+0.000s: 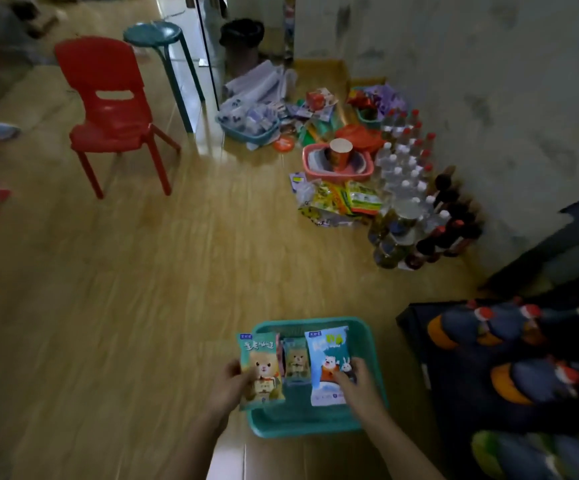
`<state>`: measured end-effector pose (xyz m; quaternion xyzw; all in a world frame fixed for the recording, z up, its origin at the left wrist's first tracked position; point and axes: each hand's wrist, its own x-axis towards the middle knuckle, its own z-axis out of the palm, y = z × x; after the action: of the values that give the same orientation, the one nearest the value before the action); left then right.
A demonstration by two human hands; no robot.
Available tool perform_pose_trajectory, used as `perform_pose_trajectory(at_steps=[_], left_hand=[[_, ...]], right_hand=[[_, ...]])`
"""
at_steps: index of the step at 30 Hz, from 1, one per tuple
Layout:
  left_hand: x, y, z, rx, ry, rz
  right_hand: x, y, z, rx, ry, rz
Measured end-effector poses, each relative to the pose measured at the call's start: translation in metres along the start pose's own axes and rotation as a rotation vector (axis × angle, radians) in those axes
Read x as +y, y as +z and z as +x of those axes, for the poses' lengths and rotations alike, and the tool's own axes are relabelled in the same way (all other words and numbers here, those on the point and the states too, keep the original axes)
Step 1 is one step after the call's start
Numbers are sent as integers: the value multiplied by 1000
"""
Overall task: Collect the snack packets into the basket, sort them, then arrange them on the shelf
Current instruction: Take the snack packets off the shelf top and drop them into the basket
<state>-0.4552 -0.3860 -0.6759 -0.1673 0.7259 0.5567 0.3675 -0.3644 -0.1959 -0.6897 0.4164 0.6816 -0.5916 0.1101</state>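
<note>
A teal basket [315, 424] sits on the wooden floor at the bottom centre. My left hand [231, 382] grips a green bear snack packet [262, 367] over the basket's left rim. My right hand [357, 384] holds a blue and white snack packet [328, 355] with a bear and rabbit, over the basket's right side. A second, smaller bear packet [295, 358] lies inside the basket between them. More yellow and green snack packets [340, 202] lie in a heap on the floor further off.
A pink basket [310, 166] holding a paper cup, a teal basket [246, 131] of wrapped goods and several bottles [409, 188] stand along the wall. A red chair [111, 109] and teal stool [163, 39] are at the left. A dark shelf with bottles [509, 358] is at the right.
</note>
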Motion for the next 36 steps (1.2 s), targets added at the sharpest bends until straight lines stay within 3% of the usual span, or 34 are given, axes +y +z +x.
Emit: perform_pose_trajectory(at_steps=[10, 17, 22, 25, 30, 32, 36], left_hand=[[-155, 41, 226, 128, 14, 6], [-199, 53, 291, 201, 130, 107], [-200, 58, 291, 258, 194, 243], [-201, 61, 292, 317, 260, 324], [-194, 58, 290, 456, 294, 805], [-169, 47, 271, 456, 303, 998], [-71, 25, 188, 327, 438, 1009]], right_hand=[[149, 78, 200, -21, 21, -105], [194, 112, 265, -7, -13, -69], [197, 118, 266, 34, -4, -99], [199, 119, 272, 81, -46, -293], [193, 108, 266, 94, -108, -613], [170, 88, 249, 91, -130, -631], [79, 16, 166, 173, -261, -460]])
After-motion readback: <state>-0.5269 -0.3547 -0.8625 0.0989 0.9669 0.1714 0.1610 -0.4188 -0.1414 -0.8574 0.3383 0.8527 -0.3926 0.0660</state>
